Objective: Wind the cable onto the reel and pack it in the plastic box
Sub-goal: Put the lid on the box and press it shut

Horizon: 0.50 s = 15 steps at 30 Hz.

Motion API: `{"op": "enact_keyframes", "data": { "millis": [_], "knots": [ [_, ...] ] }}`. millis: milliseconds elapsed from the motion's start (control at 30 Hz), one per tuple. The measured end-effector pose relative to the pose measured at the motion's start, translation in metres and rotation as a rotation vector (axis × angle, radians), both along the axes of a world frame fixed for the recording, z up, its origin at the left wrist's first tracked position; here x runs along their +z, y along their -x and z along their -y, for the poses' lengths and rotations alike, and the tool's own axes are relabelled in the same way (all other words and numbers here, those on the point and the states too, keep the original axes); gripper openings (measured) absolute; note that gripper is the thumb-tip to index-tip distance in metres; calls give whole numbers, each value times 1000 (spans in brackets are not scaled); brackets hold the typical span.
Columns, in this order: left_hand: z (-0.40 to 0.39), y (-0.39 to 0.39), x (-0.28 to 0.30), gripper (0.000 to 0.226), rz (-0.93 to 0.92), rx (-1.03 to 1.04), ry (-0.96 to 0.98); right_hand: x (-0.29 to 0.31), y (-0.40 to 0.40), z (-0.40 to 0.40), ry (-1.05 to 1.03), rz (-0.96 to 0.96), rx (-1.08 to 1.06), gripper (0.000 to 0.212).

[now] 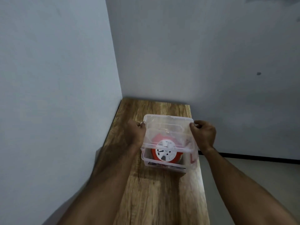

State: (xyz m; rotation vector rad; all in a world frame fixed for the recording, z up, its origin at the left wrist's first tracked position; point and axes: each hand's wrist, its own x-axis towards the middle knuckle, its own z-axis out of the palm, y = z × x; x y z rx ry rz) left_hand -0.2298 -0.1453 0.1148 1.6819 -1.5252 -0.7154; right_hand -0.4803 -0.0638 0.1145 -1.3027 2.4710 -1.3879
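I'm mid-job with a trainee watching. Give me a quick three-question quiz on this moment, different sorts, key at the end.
1. True or false: the reel lies inside the plastic box.
2. What do the left hand and the right hand hold? A) the cable B) the clear lid C) the table
3. Fill in: the lid sits tilted over the box, its near edge not yet ____.

Key: 1 true; 2 B, one hand at each side edge; 3 down (closed).

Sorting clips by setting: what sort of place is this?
Probably a plain indoor room corner: bare grey walls, a wooden tabletop pushed into the corner, and a dark skirting strip along the floor.
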Motion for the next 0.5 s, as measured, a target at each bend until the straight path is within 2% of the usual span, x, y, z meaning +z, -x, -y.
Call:
{"op": "enact_keyframes", "data": {
  "millis": [300, 500],
  "knots": [
    [-27, -2, -27, 38, 242, -78, -59, -38, -4, -36, -163, -21, -49, 32],
    [-34, -4, -31, 40, 289, -90, -37, -48, -11, -39, -160, -52, -54, 28]
  ]
}}
